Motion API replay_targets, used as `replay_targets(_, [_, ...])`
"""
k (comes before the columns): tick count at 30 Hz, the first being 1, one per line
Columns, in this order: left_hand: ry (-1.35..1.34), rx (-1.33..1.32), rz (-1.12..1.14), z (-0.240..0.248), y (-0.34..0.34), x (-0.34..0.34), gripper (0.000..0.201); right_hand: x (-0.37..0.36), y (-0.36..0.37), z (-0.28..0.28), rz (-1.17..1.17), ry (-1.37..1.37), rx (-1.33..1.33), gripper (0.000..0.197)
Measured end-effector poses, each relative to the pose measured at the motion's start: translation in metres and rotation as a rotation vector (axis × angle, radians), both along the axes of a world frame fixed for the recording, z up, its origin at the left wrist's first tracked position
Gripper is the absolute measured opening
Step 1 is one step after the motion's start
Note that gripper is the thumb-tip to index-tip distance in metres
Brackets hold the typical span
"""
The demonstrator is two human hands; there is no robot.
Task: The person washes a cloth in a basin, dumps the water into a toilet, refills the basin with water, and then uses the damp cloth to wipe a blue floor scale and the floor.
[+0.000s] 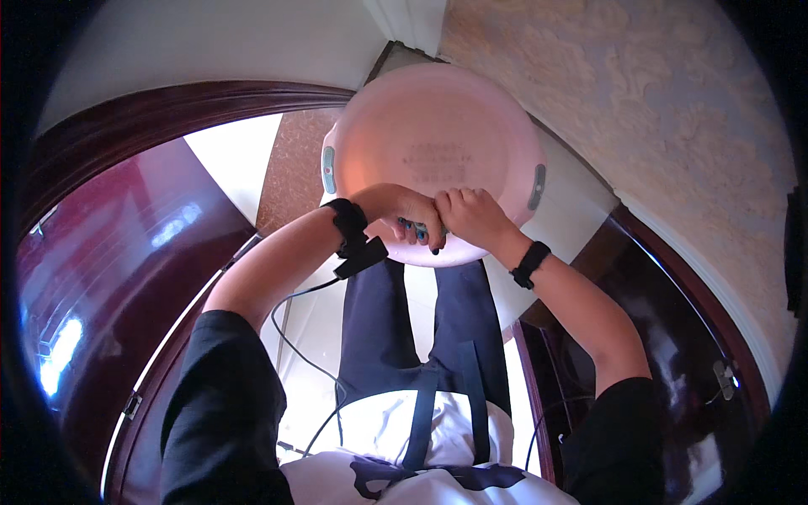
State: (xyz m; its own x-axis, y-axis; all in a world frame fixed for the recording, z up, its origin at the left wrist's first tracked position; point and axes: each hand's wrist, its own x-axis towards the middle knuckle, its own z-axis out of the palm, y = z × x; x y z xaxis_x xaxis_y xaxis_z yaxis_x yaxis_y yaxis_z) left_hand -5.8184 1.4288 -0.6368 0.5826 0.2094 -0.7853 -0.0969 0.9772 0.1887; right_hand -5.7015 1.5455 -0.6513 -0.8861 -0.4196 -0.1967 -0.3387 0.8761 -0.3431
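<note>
A large round pink basin (446, 109) with grey inset handles on its sides lies in front of my legs. Over its near part, my left hand (411, 215) and my right hand (471, 217) meet and touch. The left wrist is bent, with the fingers curled downward and dark and blue nails showing. Closed fingers form a fist on my right hand, pressed against the left. Something small and bluish-green shows among the left fingers, but I cannot tell whether it is a thing or only nails. The palms are hidden.
A glossy dark red door (143, 269) stands at the left, and a dark glossy panel with a metal latch (724, 380) at the right. The patterned wall (623, 93) runs along the far right. A black cable (303, 353) hangs from the band on my left wrist.
</note>
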Motion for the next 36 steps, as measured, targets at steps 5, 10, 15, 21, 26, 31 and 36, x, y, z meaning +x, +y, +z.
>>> replay_targets(5, [0.64,0.572,-0.031,-0.037,-0.017,0.025,0.028,-0.017,-0.008,-0.011,-0.154,-0.066,-0.021,0.009])
replay_targets(10, [1.372,0.694,-0.124,-0.052,-0.034,0.025,0.035,-0.033,-0.019,-0.024,-0.348,-0.134,-0.155,0.01])
replay_targets(15, [1.509,0.775,-0.23,-0.031,-0.033,0.009,0.039,-0.05,-0.023,-0.005,-0.553,-0.337,-0.193,0.017])
replay_targets(21, [1.636,0.845,-0.045,0.008,-0.047,0.018,0.044,-0.026,-0.013,0.02,-0.781,-0.268,-0.727,0.04])
replay_targets(26, [1.505,0.58,0.282,0.073,-0.057,0.052,0.031,0.014,-0.008,0.032,-0.721,-0.141,-0.784,0.056])
replay_targets(31, [1.446,0.376,0.644,0.135,-0.043,0.083,0.031,0.02,-0.012,0.08,-0.855,-0.754,-1.924,0.056])
replay_targets(36, [1.558,0.227,0.773,0.153,-0.032,0.106,0.048,0.005,-0.022,0.117,-1.226,-0.848,-2.35,0.034])
